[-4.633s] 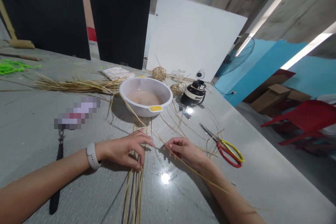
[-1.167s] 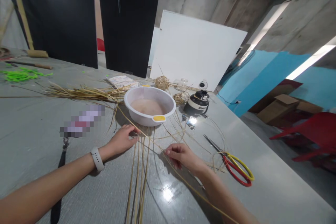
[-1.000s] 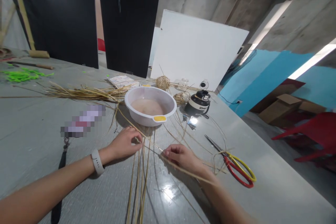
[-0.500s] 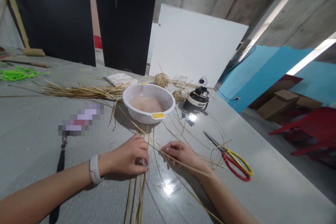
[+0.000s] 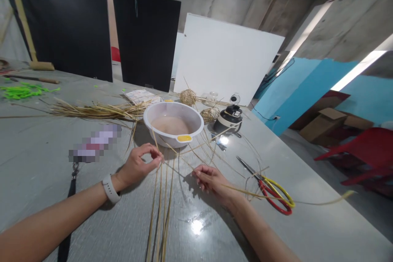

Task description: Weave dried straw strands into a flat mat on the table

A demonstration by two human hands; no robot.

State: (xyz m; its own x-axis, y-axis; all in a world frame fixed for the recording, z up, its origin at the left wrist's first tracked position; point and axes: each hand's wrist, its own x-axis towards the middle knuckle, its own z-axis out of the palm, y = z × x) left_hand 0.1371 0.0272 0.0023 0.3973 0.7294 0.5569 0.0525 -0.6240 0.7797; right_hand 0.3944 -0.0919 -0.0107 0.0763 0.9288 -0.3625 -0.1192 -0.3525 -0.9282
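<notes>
My left hand (image 5: 139,164) is raised a little over the table, thumb and forefinger pinched on a thin tan strip, likely bamboo. To its right, my right hand (image 5: 211,180) grips another strip (image 5: 245,191), whose long tail runs out past the scissors to the right. Between the hands and the basin the strips cross one another. Several lengthwise strips (image 5: 159,217) lie side by side on the table, running from the crossing toward me. Fingertips hide the exact points where the strips are held.
A white basin (image 5: 200,125) of cloudy water stands just beyond my hands. Red-and-yellow-handled scissors (image 5: 278,196) lie at right. Behind are a strip bundle (image 5: 92,110), woven balls (image 5: 188,97) and a black flask (image 5: 227,120). A blurred-out object (image 5: 98,141) with a black strap lies left.
My left hand has moved up and to the left, its fingers now pinched near the basin. The strip in my right hand has swung from running toward me to pointing right, across the scissors.
</notes>
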